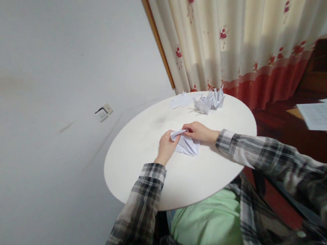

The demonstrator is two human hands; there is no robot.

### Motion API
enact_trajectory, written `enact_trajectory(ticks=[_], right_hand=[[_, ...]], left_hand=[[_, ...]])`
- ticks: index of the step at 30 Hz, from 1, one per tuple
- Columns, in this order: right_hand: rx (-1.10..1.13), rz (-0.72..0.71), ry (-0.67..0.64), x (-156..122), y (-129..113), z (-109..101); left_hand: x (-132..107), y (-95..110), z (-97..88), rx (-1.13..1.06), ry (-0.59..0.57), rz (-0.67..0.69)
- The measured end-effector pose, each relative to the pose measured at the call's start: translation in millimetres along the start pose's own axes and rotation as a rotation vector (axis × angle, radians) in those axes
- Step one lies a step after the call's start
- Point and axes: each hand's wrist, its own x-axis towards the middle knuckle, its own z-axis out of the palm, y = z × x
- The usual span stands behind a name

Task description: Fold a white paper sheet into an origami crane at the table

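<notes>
A folded piece of white paper [187, 145] lies near the middle of a round white table [145, 171]. My left hand [166, 145] pinches its left corner, fingers closed on the paper. My right hand [198, 131] presses and grips the paper's upper edge from the right, fingers curled over it. Both arms wear plaid sleeves. Part of the paper is hidden under my fingers.
Several finished folded paper figures [210, 101] and a flat white sheet [182, 100] sit at the table's far edge. A flowered curtain [230, 33] hangs behind. A wooden desk with printed paper [326, 115] stands to the right. A wall socket [103, 112] is on the left wall.
</notes>
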Motion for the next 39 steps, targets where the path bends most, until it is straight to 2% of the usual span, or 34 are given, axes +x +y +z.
enact_trajectory(ticks=[17, 26, 39], right_hand=[[-0.002, -0.008, 0.022, 0.8, -3.3, -3.1], [0.017, -0.021, 0.024, 1.3, -1.5, -2.0], [0.039, -0.043, 0.027, 1.2, -0.2, -0.6]], left_hand=[[3.3, -7.9, 4.5, 0.033, 0.099, -0.034], [4.2, -5.8, 1.7, 0.083, 0.081, 0.021], [4.4, -3.4, -0.4, 0.049, 0.055, 0.05]])
